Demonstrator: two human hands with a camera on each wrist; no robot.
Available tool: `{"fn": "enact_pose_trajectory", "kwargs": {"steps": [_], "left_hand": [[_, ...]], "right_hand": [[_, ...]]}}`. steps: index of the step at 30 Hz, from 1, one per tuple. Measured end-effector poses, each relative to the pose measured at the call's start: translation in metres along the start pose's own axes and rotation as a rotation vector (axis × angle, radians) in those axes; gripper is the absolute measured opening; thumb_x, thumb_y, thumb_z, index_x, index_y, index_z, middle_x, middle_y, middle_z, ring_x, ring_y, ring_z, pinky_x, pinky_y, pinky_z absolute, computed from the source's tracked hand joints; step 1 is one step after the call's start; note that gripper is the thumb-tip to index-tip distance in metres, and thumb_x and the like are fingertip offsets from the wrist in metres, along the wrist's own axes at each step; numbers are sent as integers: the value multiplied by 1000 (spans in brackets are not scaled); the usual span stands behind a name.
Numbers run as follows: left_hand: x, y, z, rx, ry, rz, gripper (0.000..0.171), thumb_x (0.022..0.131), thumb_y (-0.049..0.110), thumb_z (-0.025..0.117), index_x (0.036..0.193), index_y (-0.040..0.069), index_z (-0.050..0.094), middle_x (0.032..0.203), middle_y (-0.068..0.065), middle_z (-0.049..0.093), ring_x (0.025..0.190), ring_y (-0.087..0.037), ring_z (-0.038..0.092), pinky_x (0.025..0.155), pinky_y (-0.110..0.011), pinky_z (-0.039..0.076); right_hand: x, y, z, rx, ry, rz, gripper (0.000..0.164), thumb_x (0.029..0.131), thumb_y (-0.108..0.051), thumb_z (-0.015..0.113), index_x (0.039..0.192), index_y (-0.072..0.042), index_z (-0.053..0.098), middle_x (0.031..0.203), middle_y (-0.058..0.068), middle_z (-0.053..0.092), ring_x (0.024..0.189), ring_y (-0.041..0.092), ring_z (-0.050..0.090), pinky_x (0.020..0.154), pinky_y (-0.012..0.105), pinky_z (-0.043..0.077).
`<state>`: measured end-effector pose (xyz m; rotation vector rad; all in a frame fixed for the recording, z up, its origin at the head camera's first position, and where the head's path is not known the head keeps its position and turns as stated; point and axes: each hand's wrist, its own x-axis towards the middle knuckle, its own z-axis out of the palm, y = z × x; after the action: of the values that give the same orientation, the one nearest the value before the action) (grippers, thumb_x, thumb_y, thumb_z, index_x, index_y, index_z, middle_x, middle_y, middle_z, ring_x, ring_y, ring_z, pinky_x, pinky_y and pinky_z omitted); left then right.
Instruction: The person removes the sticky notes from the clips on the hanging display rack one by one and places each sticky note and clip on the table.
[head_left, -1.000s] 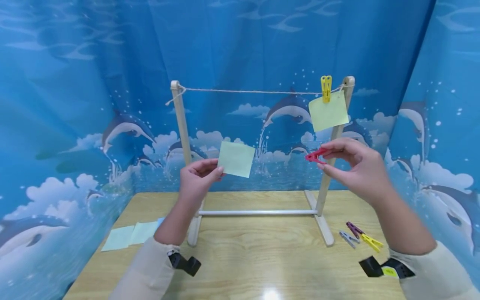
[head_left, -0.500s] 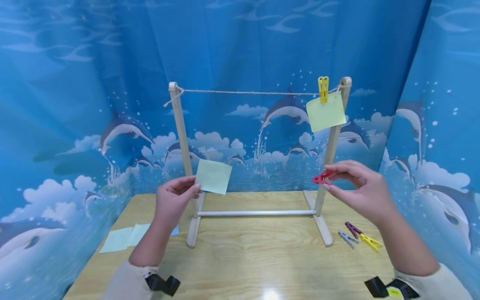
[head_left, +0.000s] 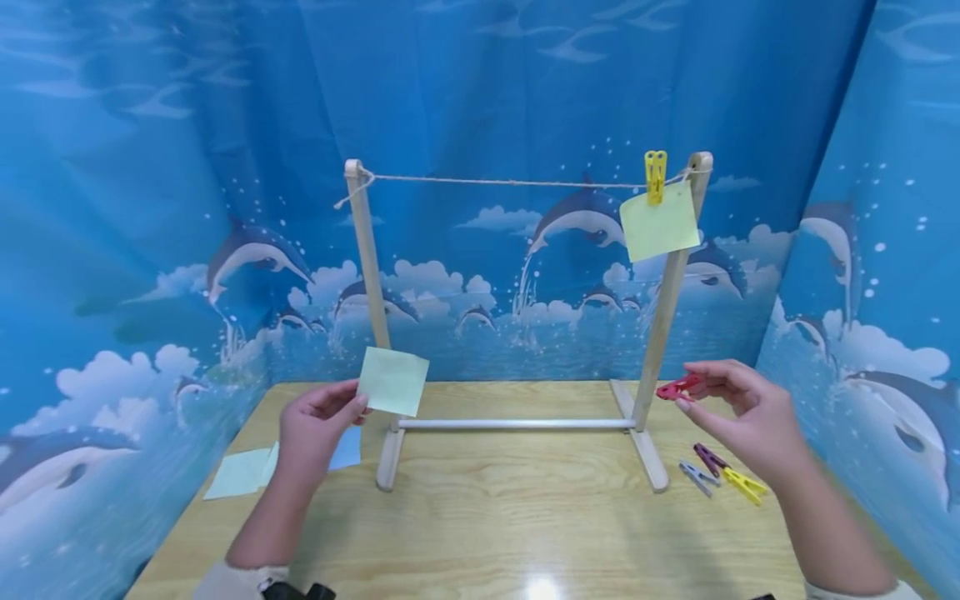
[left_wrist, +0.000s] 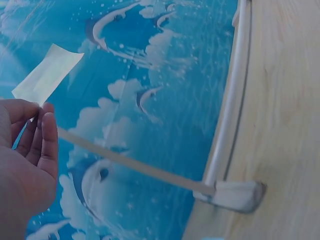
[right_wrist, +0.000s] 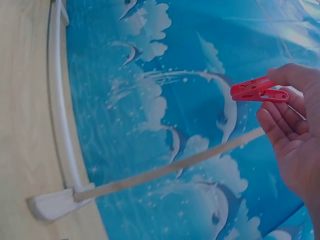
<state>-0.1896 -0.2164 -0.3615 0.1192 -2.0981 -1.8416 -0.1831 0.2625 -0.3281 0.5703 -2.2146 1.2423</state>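
Left hand point(head_left: 318, 429) pinching green note point(head_left: 393, 381) before left end of rack point(head_left: 513, 425), right hand point(head_left: 750, 419) pinching red clothespin point(head_left: 675, 388) near its right end, 3 clothespins point(head_left: 708, 458) (purple, grey, yellow) right of it.

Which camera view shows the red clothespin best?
The right wrist view: the red clothespin appears largest there, and its two legs can be told apart. The head view shows it too, but smaller and less distinct; the left wrist view does not show it.
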Motion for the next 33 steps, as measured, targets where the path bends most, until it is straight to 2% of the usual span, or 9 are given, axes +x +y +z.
{"fn": "enact_pose_trajectory", "kwargs": {"steps": [6,10,14,17,21,24,28,30,33], "left_hand": [[-5,-18,-17,-50,41,-15,33,89,13,74,117,-2,67,89,6,73,76,-13,70,69,-27,59],[-11,-32,-27,-124,64,-36,23,87,0,73,109,2,71,81,4,72,71,-13,70,67,-27,59],[-18,-48,-37,-213,95,-32,21,83,-6,73,100,6,74,78,1,71,68,-12,70,64,-26,59],[-25,-59,-42,-260,113,-20,21,83,-8,73,97,7,75,78,0,70,67,-13,70,63,-25,59],[-33,-71,-48,-298,131,-25,22,82,-11,71,96,5,74,77,-2,69,65,-13,70,63,-26,59],[-35,-79,-52,-308,143,-43,23,82,-12,71,95,7,75,77,-2,67,65,-13,70,63,-25,59],[-37,-91,-59,-297,150,-88,24,83,-10,72,92,12,76,78,-1,67,66,-12,70,65,-25,59],[-38,-96,-62,-281,147,-107,25,83,-9,72,92,14,76,78,0,68,66,-12,70,65,-25,59],[-41,-104,-65,-261,141,-118,26,83,-10,72,94,14,76,79,0,69,67,-13,70,65,-25,59]], "right_hand": [[-16,17,-5,-18,18,57,35,81,13,72,114,8,64,105,0,62,88,4,62,81,11,50],[-27,28,-9,-7,22,103,34,81,14,71,113,8,63,105,-4,62,89,2,64,77,12,52],[-40,37,-11,9,3,147,35,80,17,69,113,10,60,104,-7,63,90,1,65,76,14,53],[-49,42,-12,26,-1,221,34,81,14,70,113,12,59,102,-9,65,88,1,66,74,16,55],[-61,50,-10,47,22,377,35,84,-1,76,115,9,61,99,-14,66,86,1,67,70,18,56],[-70,58,-9,137,54,466,34,83,-3,77,114,4,64,98,-16,67,85,2,67,70,17,56],[-82,70,-8,307,100,508,34,81,7,75,113,-3,67,97,-12,69,85,3,66,72,17,55],[-88,75,-8,310,101,528,36,81,5,76,115,-4,68,97,-14,69,85,2,66,72,17,55],[-97,80,-9,236,78,583,37,82,-2,77,118,-3,68,97,-18,68,85,1,66,72,16,55]]}}
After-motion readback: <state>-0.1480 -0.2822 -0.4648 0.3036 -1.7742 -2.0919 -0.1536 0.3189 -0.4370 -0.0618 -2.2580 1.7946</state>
